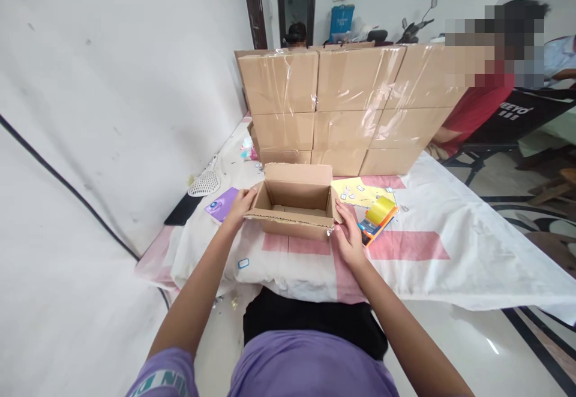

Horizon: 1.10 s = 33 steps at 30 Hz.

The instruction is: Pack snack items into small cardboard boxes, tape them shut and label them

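Observation:
An open cardboard box [294, 229] stands in front of me on the cloth-covered table, its far flap raised and its inside showing bare cardboard. At its left side, my left hand [243, 205] grips the edge with the fingers along the side flap. My right hand [349, 235] holds the opposite side, thumb near the front corner and fingers behind the right flap. Just right of that hand lies a tape dispenser [377, 224] with a roll of yellowish tape. A purple card or packet [221, 204] is close to my left hand.
Behind the box rises a stack of taped cardboard boxes [346, 112]. A yellow sheet [355, 192] with small stickers lies right of the box. On the left are a white perforated object [204, 183] and the wall [90, 145]. A person in a red top [481, 109] sits beyond, right.

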{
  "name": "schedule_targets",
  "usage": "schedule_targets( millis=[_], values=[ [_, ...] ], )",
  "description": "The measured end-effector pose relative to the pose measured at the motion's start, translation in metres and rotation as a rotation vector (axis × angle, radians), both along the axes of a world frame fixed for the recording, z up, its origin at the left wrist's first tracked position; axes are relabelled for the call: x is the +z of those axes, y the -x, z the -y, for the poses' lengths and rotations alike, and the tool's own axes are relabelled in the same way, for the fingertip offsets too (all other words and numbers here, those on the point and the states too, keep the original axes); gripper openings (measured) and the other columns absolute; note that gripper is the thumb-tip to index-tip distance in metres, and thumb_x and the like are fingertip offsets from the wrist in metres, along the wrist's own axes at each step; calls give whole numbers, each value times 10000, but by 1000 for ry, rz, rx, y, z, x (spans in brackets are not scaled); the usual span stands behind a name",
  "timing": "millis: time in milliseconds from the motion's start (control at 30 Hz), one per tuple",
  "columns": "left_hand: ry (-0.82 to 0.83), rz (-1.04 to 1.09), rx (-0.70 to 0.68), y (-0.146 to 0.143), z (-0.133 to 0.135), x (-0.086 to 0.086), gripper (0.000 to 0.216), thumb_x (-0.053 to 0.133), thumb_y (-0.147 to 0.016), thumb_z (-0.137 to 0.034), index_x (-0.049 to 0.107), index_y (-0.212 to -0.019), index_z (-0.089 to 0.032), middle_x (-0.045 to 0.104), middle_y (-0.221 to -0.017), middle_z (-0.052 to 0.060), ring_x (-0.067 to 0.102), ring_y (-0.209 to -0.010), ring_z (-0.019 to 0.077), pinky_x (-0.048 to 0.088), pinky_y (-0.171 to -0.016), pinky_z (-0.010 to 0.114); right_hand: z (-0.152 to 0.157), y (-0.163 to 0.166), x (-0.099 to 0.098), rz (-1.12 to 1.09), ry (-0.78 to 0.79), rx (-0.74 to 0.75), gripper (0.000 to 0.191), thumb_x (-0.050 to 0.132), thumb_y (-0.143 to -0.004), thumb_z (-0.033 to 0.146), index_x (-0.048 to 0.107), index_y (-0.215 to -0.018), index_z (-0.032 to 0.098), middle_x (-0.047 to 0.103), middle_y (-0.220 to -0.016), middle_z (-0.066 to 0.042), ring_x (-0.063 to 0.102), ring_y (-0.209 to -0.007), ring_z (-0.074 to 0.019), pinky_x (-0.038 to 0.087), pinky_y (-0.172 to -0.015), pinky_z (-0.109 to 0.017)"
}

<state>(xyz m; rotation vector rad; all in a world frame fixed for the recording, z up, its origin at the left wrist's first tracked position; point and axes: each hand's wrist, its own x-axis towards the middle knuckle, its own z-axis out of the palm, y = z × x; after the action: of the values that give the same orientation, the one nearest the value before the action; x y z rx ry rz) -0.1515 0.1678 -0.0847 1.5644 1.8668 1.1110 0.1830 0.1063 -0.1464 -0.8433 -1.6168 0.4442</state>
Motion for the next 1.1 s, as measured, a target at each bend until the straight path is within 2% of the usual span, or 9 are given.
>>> schedule_targets(
  millis=[133, 233, 333, 467, 600, 700, 800, 900, 1100],
  values=[
    [-12, -105, 94, 47, 4, 8, 550, 407, -913, -553, 488, -1274, -145, 628, -1259, 187, 623, -1150, 303, 511, -918, 426, 0, -2, 2, -16, 13, 8, 406, 508, -1012, 348, 568, -1409, 291, 509, -1525, -94, 459, -1431, -291, 363, -1191, -578],
    [55, -238, 69, 77, 6, 10, 796, 742, -662, -590, 533, -1284, -139, 539, -1400, 231, 446, -1357, 433, 367, -1095, 537, 0, -3, 3, -16, 11, 8, 423, 509, -1014, 354, 553, -1431, 300, 505, -1530, -86, 442, -1445, -285, 344, -1204, -573],
    [169, -344, -26, 86, 7, 3, 1030, 890, -414, -501, 555, -1325, -156, 485, -1463, 246, 375, -1398, 493, 319, -1129, 554, -1, -4, 2, -18, 20, 19, 436, 509, -1016, 356, 536, -1448, 307, 497, -1537, -82, 435, -1450, -283, 335, -1209, -575],
    [264, -446, -71, 85, 7, 3, 1135, 885, -400, -475, 492, -1427, -195, 538, -1379, 224, 476, -1311, 481, 382, -1080, 537, -1, -5, 3, -23, 13, 41, 447, 513, -1016, 352, 522, -1461, 315, 477, -1553, -73, 427, -1453, -282, 327, -1211, -579],
    [220, -499, 66, 101, 4, 37, 1140, 822, -543, -478, 345, -1523, -143, 501, -1354, 236, 506, -1264, 476, 402, -1058, 576, 1, -5, 8, -30, 23, 47, 434, 508, -1017, 357, 538, -1448, 313, 489, -1543, -77, 442, -1442, -285, 342, -1205, -569],
    [-134, -393, 98, 102, 1, 79, 1136, 813, -626, -466, 247, -1562, -157, 399, -1477, 207, 416, -1364, 442, 349, -1138, 580, 3, -5, 12, -32, 36, 48, 424, 507, -1016, 369, 555, -1432, 300, 496, -1535, -90, 459, -1429, -292, 369, -1189, -566],
    [-441, -216, -240, 69, 0, 122, 1114, 800, -706, -473, 162, -1588, -237, 269, -1608, 123, 349, -1430, 377, 375, -1158, 514, 4, -5, 13, -34, 43, 49, 420, 509, -1016, 361, 554, -1429, 301, 495, -1534, -93, 465, -1424, -285, 381, -1184, -559],
    [-305, -308, -657, 12, 1, 149, 1140, 799, -721, -455, 103, -1611, -300, 312, -1598, 100, 420, -1381, 371, 468, -1078, 471, 3, -6, 12, -23, 38, 52, 421, 506, -1017, 366, 549, -1431, 306, 498, -1532, -88, 464, -1425, -281, 384, -1185, -555],
    [36, -787, -1013, -69, -11, 126, 984, 772, -639, -253, 387, -1526, -433, 412, -1543, 42, 354, -1440, 393, 399, -1132, 550, 3, -8, 10, -19, 46, 43, 414, 494, -1022, 380, 552, -1426, 312, 520, -1514, -79, 471, -1420, -276, 384, -1189, -549]
  ],
)
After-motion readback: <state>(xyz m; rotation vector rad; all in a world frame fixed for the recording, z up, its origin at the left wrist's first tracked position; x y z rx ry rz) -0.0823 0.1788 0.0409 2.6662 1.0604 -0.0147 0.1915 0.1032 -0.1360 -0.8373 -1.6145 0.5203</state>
